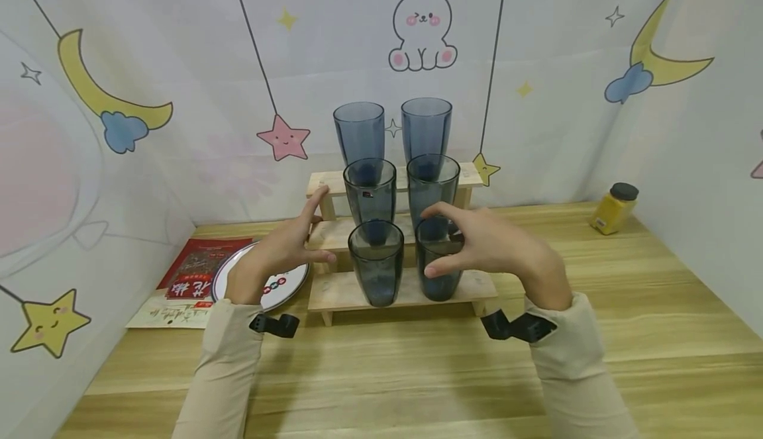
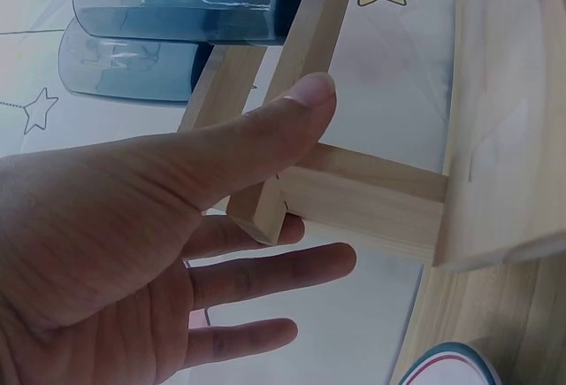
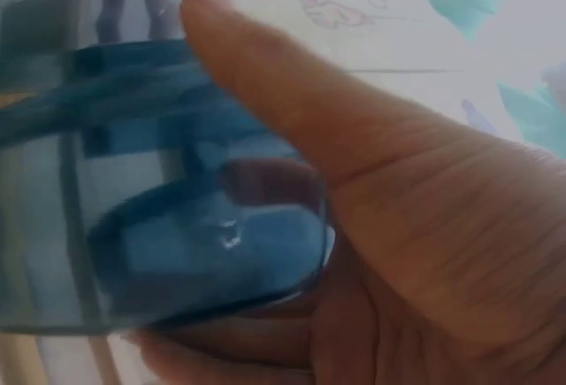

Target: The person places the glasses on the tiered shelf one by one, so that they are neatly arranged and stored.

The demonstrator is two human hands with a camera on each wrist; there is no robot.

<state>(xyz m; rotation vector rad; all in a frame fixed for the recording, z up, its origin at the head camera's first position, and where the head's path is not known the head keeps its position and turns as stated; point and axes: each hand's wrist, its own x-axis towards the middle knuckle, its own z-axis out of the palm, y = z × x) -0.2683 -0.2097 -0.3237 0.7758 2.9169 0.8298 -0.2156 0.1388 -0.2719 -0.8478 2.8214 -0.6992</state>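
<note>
A three-step wooden stand carries two blue-grey drinking glasses on each step. My right hand curls round the front right glass, which stands on the lowest step; in the right wrist view the thumb lies on one side of the glass, the fingers on the other. At the stand's left end is my left hand, its fingers spread and fairly straight. In the left wrist view its thumb lies over a wooden slat, with the other fingers stretched out past it. The front left glass stands untouched.
Left of the stand, a white plate with a dark blue rim lies partly over a red food packet. A yellow jar with a black lid stands at the back right of the wooden table. Patterned curtains hang close behind.
</note>
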